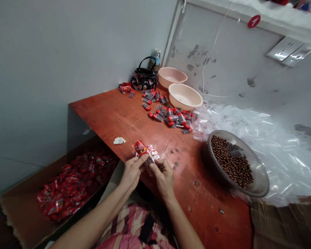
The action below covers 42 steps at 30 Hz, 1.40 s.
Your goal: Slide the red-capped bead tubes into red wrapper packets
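Near the table's front edge, my left hand point(131, 173) pinches a red printed plastic packet point(139, 147) between thumb and fingers. Close beside it, my right hand point(165, 177) grips a small clear box point(149, 162) of dark brown balls at the packet's lower end. Whether the box is partly inside the packet I cannot tell. Just behind my fingers shows another shiny red-and-clear wrapper point(153, 152). Further back lies a heap of filled clear boxes with red caps point(171, 116).
A grey basin point(261, 180) of brown balls stands at right, before a big pile of clear empty boxes point(282, 148). Two pink basins point(185, 98), a handbag point(144, 81) and a bottle point(157, 57) are at the back. Below left, a cardboard carton point(18, 214) holds red packets. White crumpled tissue point(119, 140) lies nearby.
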### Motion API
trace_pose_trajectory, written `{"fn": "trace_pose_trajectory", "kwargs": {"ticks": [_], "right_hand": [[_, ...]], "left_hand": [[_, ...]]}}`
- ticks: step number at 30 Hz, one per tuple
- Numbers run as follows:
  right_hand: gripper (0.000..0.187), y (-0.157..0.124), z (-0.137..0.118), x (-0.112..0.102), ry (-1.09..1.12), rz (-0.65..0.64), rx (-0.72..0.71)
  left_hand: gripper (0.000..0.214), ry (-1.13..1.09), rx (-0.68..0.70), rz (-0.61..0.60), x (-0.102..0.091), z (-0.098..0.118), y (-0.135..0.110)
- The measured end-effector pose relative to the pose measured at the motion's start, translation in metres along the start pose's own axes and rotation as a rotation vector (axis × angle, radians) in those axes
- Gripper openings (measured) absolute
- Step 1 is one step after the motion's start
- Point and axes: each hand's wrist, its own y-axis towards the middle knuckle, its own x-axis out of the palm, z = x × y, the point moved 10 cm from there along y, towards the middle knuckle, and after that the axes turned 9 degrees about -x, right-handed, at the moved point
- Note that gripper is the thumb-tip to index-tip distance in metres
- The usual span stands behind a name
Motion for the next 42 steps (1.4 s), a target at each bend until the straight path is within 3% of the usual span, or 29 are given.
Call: {"fn": "trace_pose_trajectory", "kwargs": {"ticks": [2,5,11,15,20,24,30,36,42], "right_hand": [[0.018,-0.002,0.013,0.004,0.157,-0.016,0.114],[0.019,-0.005,0.018,0.005,0.236,-0.005,0.149],[0.016,-0.012,0.009,0.002,0.101,0.036,0.038],[0.017,-0.014,0.019,0.008,0.251,0.026,0.134],[0.02,-0.023,0.027,0.022,0.509,0.003,0.285],[0.018,-0.032,0.022,0.026,0.533,-0.001,0.297],[0.013,-0.028,0.004,0.006,0.235,0.086,0.1],[0.015,-0.029,0.013,0.008,0.216,0.046,0.173],[0.012,-0.032,-0.012,0.0,-0.107,0.048,-0.084]], "left_hand": [[0.017,-0.029,-0.016,-0.06,0.004,0.0,-0.002],[0.018,-0.067,-0.025,-0.135,0.01,0.001,-0.003],[0.018,-0.021,-0.016,-0.03,0.003,-0.002,-0.001],[0.018,0.032,0.022,0.007,0.001,0.001,-0.006],[0.022,0.124,-0.105,-0.239,0.014,-0.001,-0.01],[0.03,0.172,-0.178,-0.387,0.02,-0.001,-0.015],[0.017,0.164,-0.092,-0.23,0.01,-0.002,-0.016],[0.019,0.189,-0.028,-0.062,0.0,-0.002,-0.016],[0.016,0.042,0.015,-0.019,-0.001,-0.001,-0.017]]}}
